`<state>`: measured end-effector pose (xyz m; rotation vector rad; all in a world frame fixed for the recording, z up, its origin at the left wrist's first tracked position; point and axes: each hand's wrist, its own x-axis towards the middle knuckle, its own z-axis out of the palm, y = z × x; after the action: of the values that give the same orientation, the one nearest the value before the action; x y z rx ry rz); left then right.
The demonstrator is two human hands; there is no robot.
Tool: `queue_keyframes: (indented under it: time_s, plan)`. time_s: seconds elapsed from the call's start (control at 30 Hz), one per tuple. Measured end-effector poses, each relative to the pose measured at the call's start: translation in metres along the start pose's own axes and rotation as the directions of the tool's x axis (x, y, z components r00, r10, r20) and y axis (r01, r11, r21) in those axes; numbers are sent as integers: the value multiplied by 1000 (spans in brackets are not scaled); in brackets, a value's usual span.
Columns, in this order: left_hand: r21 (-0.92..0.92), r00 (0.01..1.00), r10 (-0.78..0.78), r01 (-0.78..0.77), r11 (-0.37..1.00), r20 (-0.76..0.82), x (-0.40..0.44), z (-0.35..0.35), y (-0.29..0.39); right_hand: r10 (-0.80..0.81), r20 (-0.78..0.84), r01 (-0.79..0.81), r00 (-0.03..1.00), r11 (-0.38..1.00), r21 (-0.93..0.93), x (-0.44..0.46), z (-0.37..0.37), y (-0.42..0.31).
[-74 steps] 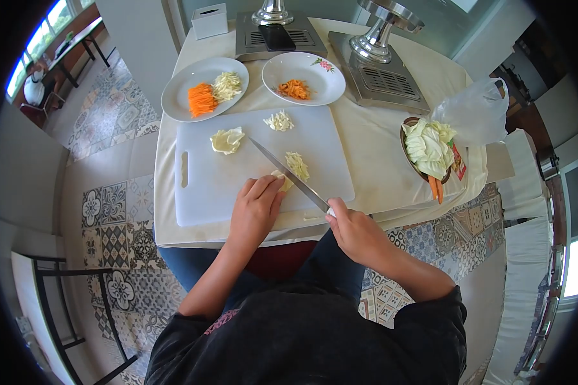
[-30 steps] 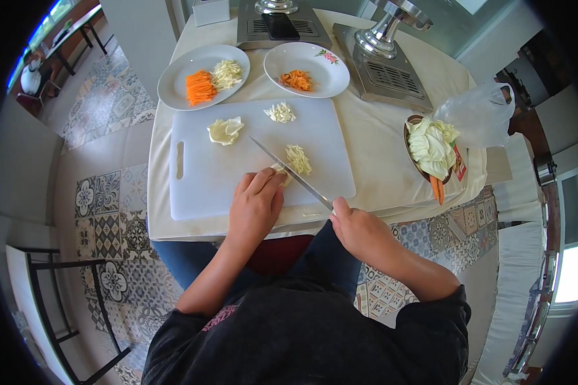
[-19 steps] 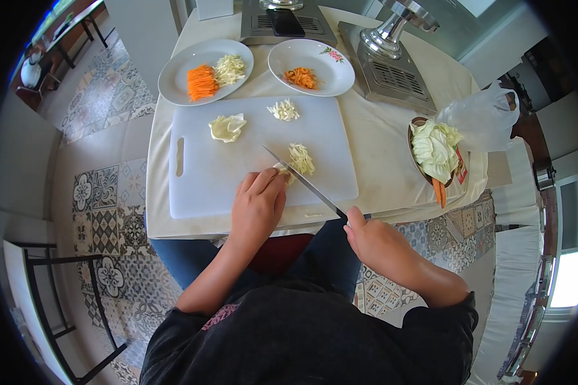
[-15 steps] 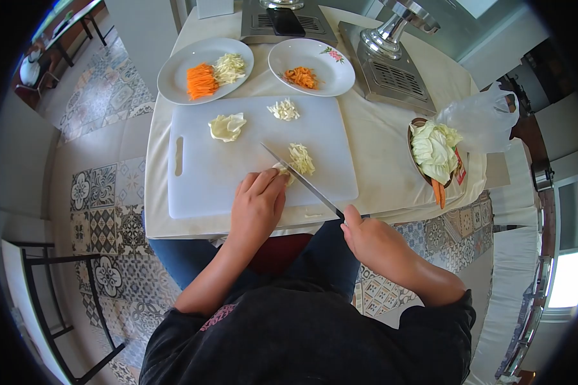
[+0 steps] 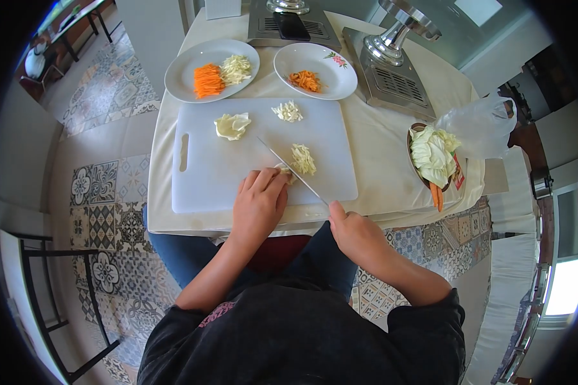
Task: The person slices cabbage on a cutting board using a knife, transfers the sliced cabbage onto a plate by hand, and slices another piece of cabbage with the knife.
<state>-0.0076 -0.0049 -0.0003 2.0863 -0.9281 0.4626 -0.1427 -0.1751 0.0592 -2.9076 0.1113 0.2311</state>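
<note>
My right hand (image 5: 353, 232) is closed round the handle of a knife (image 5: 293, 171), whose blade slants up and left over the white cutting board (image 5: 205, 186). Under my left hand's (image 5: 261, 192) curled fingers is a piece of cabbage (image 5: 282, 170), mostly hidden, with the blade right against it. Just right of the blade lies a pile of shredded cabbage (image 5: 303, 158). Farther up the board are a cabbage leaf piece (image 5: 232, 126) and a small heap of chopped cabbage (image 5: 288, 111).
Behind the board stand an oval plate (image 5: 180, 80) of carrot and cabbage strips and a flowered plate (image 5: 342, 80) with carrot bits. A bowl with cabbage (image 5: 433, 154) and carrots (image 5: 437, 197) sits right, beside a plastic bag (image 5: 478, 125). Metal stands (image 5: 392, 80) and a phone (image 5: 291, 27) are farther back.
My right hand has drawn the knife slightly left and up, its blade still at the cabbage. My left hand keeps its hold. The whole view has shifted a little.
</note>
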Motion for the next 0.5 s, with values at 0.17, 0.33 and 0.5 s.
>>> queue_keyframes:
  time_s: [0.17,0.33,0.5]
  plan:
    - [-5,1000,5,-5,1000,18,-1,-1,0,-14,-85,9,996,998,-58,-7,-3,12]
    - [-25,999,-17,17,1000,31,0,-3,1,-28,-156,23,987,999,-33,-6,-1,19]
    - [-5,999,-8,8,1000,37,-2,-1,-3,-15,-172,15,985,1000,1,-4,-2,21]
